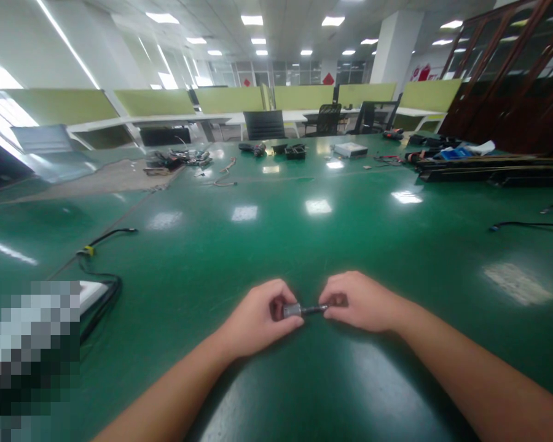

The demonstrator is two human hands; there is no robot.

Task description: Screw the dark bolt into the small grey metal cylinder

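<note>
Low over the green table, my left hand [265,316] is closed around a small grey cylindrical piece [292,310], thumb below it and fingers above. A thin dark rod [311,309] sticks out of the piece towards the right, roughly level. At its far end my right hand [354,301] pinches the tip between thumb and fingers. Piece and rod look joined in one line, but the exact kind of part is too small to make out. My palms hide some of both ends.
Black cables [105,276] lie at the left beside a pixelated pale object [27,331]. Cable ends [525,226] reach in from the right. Farther back are a white box [350,149], tangled parts [177,159] and long black bars [479,169].
</note>
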